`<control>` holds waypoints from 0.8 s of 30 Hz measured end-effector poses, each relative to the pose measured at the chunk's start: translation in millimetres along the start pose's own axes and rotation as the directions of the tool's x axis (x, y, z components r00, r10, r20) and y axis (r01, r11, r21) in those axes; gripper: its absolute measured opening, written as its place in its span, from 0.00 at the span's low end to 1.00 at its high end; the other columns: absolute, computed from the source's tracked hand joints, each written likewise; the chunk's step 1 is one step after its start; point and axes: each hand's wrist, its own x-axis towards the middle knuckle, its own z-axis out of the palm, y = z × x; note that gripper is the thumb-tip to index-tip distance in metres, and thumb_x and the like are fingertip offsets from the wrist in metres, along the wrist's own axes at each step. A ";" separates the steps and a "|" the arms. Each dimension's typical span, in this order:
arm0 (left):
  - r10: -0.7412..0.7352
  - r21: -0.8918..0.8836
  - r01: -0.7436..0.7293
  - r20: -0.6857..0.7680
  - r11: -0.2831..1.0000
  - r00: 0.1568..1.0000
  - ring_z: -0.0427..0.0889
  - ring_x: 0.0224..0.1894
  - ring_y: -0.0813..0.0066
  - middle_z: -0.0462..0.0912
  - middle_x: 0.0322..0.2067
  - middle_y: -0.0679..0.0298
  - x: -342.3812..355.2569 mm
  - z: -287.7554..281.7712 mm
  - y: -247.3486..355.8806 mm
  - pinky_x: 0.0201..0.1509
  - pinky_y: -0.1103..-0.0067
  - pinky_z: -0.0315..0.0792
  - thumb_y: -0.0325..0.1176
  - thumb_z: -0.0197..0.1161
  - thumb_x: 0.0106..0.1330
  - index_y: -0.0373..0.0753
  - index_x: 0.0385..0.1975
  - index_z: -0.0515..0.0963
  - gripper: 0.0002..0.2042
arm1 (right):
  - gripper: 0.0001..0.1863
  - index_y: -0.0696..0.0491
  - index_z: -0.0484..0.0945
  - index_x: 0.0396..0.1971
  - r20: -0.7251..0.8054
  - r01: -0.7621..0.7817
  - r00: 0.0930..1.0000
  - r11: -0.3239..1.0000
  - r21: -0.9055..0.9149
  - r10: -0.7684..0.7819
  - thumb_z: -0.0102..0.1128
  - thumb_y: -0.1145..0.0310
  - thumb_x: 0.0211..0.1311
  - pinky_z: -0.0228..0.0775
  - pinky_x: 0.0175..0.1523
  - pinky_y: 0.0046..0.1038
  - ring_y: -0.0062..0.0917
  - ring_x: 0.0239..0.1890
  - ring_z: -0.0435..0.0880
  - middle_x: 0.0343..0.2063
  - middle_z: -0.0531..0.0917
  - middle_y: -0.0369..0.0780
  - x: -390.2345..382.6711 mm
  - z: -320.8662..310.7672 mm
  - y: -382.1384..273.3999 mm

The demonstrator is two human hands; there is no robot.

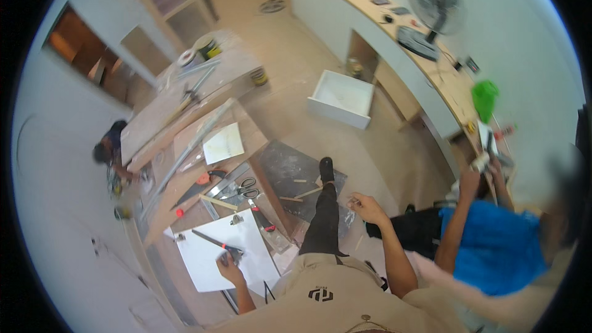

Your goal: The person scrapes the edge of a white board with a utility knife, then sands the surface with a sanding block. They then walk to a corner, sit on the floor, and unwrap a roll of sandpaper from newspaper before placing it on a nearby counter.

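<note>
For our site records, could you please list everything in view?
Worktop: one, brown, left
Clipped paper: one visible sheet, white, worktop
Slim tool: one, black and orange, over paper
Handsaw: one, black and orange, worktop
Scissors: one pair, black, worktop
Square sheet: one, cream, worktop
Metal bar: one, silver, worktop
Drawer: one, white, floor
Counter: one, pale, right
Counter fan: one, grey, right
Bag: one, green, counter
Nearer worker: one, blue top, right
Farther worker: one, dark top, left
Smaller items: too blurred to count
Left hand: one, bare, holding slim tool
Right hand: one, bare, right of worktop
</note>
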 end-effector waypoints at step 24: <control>-0.104 -0.096 0.116 0.124 0.989 0.987 0.79 0.33 0.77 0.82 0.37 0.63 472.6 498.7 270.6 0.31 0.80 0.72 0.31 0.73 0.67 0.39 0.57 0.72 0.22 | 0.18 0.54 0.88 0.39 0.229 -0.606 0.648 0.674 -0.423 0.727 0.64 0.55 0.63 0.78 0.51 0.46 0.45 0.44 0.88 0.40 0.90 0.47 352.0 -251.0 186.9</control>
